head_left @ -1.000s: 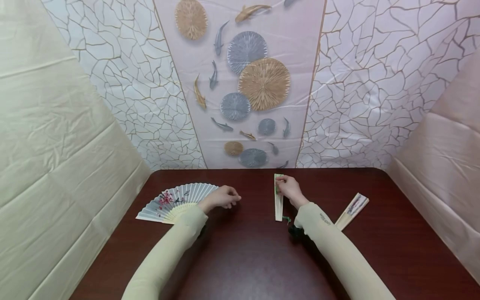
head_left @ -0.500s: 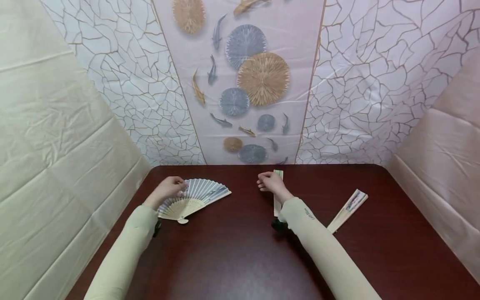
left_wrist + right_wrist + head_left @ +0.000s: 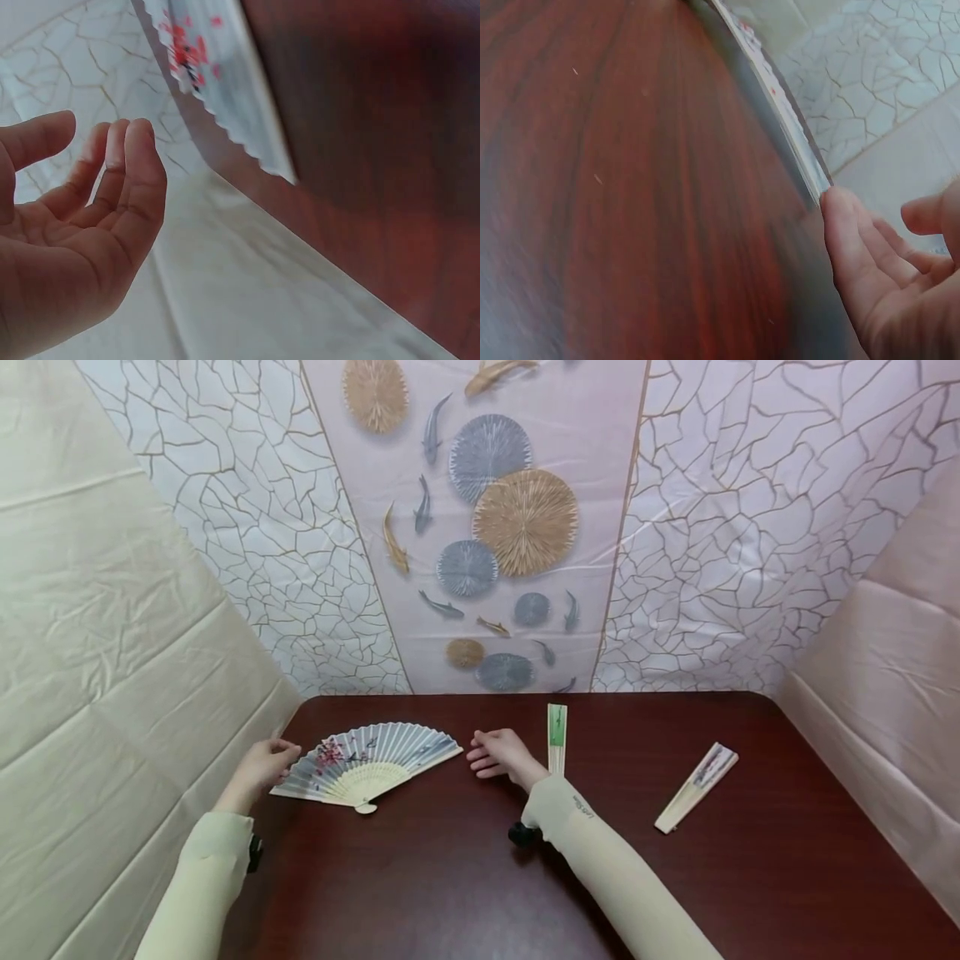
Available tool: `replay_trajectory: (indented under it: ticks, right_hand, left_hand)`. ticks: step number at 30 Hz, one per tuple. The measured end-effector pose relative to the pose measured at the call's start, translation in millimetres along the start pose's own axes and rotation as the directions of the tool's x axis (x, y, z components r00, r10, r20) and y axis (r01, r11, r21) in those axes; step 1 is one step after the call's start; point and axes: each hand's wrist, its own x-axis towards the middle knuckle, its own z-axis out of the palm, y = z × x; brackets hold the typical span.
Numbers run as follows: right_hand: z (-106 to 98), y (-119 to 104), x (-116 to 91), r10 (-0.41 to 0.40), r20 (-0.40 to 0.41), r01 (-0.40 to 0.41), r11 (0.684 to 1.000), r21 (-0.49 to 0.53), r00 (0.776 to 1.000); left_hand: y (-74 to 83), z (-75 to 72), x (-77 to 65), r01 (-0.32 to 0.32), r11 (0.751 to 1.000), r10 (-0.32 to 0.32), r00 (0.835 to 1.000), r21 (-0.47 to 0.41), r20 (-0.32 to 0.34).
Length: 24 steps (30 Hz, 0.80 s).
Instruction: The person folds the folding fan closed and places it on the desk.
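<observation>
A spread folding fan (image 3: 386,760) with a grey-white leaf and pink blossoms lies on the left half of the table. At its left tip is my left hand (image 3: 264,766), fingers loosely bent and holding nothing; the left wrist view has a gap between this hand (image 3: 90,210) and the fan (image 3: 225,67). My right hand (image 3: 506,755) is near the fan's right tip with nothing in its grasp. In the right wrist view its fingertips (image 3: 838,201) appear close to the fan edge (image 3: 780,105); contact cannot be told. Behind the right wrist lies a folded green fan (image 3: 557,731).
Another folded fan (image 3: 697,787), with a pale patterned leaf, lies slanted on the right of the dark red table (image 3: 442,877). A patterned cloth (image 3: 510,568) hangs behind the table, and beige cloth (image 3: 172,635) flanks its left side.
My left hand has moved left across the spread fan to its left tip. My right hand has let go of the folded green fan and moved left towards the spread fan's right tip.
</observation>
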Motion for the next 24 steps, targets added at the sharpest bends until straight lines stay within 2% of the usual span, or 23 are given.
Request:
replay_trajectory:
  ticks: [5, 13, 20, 24]
  right_hand:
    - [12, 6, -1, 0.028, 0.051, -0.027, 0.999, -0.018, 0.998]
    - [23, 14, -4, 0.041, 0.086, -0.038, 0.999, -0.034, 0.995]
    - [30, 14, -4, 0.070, 0.099, -0.066, 0.997, -0.046, 0.993]
    - [35, 14, -2, 0.082, 0.118, -0.075, 0.995, -0.060, 0.990]
  left_hand:
    - [-17.4, -7.7, -7.9, 0.025, 1.000, -0.025, 0.999, 0.001, -0.041]
    - [-41.2, -9.1, -10.5, 0.047, 0.998, -0.045, 0.998, 0.043, -0.040]
    - [-49.6, -6.6, -10.9, 0.077, 0.991, -0.073, 0.997, 0.112, -0.038]
    - [-50.7, -4.7, -13.2, 0.106, 0.990, -0.104, 0.994, 0.093, -0.033]
